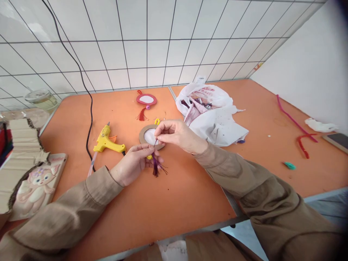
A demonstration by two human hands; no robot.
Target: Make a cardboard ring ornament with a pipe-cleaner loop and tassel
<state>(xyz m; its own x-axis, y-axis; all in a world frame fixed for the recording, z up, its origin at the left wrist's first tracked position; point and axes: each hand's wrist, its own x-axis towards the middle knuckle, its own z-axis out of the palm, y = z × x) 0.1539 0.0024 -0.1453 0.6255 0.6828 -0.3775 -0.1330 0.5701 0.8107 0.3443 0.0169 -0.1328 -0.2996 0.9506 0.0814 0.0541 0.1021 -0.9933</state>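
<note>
Between finger and thumb, my left hand point(137, 161) pinches a dark purple tassel point(156, 166) near its top, and its strands hang below the fingers. My right hand point(176, 136) is closed on the tassel's thin cord, drawn up above the left thumb. Behind both hands lies a brown cardboard ring point(143, 135) with a white centre, partly covered by the right fingers. A yellow loop point(157, 121) sticks up from the ring's far edge. A bit of yellow also shows beside the left fingertips; what it belongs to is hidden.
Left of my hands lies a yellow glue gun point(108, 141) with a black cable point(88, 108). A red ring ornament point(146, 99) with tassel is at the back. Rightward are a white plastic bag point(214, 116), pipe cleaners point(296, 119) and a phone point(337, 140). Torn cardboard point(27, 145) sits far left.
</note>
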